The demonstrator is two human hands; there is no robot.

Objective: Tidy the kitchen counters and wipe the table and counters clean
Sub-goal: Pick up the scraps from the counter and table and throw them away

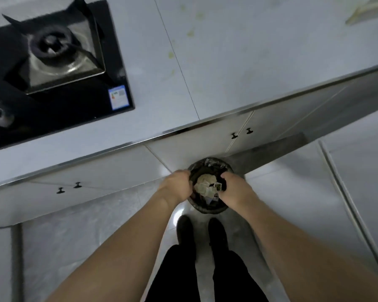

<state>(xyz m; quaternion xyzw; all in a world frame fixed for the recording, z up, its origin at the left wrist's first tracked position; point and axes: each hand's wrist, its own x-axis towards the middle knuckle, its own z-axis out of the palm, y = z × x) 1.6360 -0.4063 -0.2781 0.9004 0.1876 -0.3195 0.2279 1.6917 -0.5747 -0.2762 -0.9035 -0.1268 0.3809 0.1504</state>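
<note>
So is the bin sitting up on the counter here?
No, the bin stands on the floor below the counter edge, with the left hand and right hand at its rim.

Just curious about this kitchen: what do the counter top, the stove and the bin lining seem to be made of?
Counter top: pale, matte, stone-like slabs with a seam; its front edge glints like metal.
Stove: glossy black surface, probably glass, around a shiny steel-looking burner tray.
Bin lining: thin crinkled black plastic, likely a bag.
</note>
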